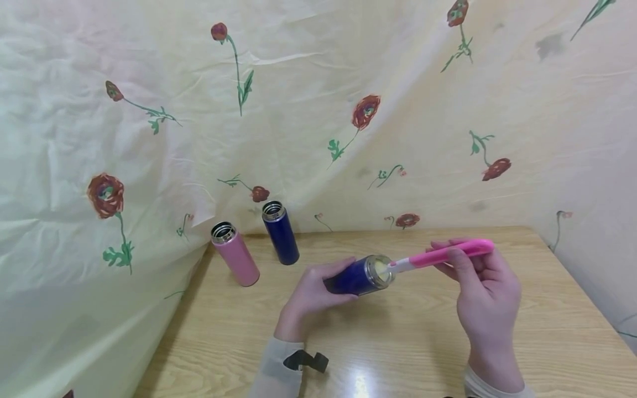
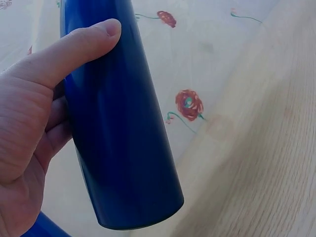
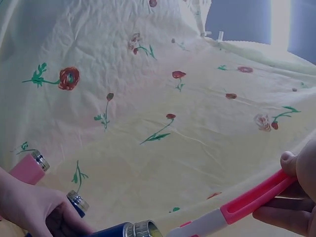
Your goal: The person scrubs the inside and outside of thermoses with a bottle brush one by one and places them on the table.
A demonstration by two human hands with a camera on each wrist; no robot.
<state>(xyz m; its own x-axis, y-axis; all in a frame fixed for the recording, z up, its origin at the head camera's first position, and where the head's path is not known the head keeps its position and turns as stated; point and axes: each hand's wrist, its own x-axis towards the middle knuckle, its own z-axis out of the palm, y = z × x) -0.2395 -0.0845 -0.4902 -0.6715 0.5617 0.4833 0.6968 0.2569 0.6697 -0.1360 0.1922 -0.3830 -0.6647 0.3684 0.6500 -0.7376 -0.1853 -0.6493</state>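
A dark blue flask [image 1: 354, 278] is held tipped on its side above the wooden table [image 1: 428, 354], near the middle of the head view, with its steel-rimmed mouth turned toward three o'clock. It is wrapped round the body by the left hand [image 1: 311, 293]; in the left wrist view the thumb [image 2: 74, 49] is seen pressed along the glossy wall. A pink-handled brush [image 1: 440, 255] is pinched in the right hand [image 1: 485, 293], and its pale head is entered in the flask's mouth. The flask is judged rigid and moderately heavy for its size, and its lacquered skin is likely slippery, more so if wet, so a full wrap at mid-body is thought the safest hold. The brush handle is judged light and stiff, best taken near its far end for reach. Toward ten o'clock from the held flask, a pink flask [image 1: 235, 253] and a second blue flask [image 1: 281, 232] stand open, well apart from the hands, before a flowered cloth [image 1: 308, 110].
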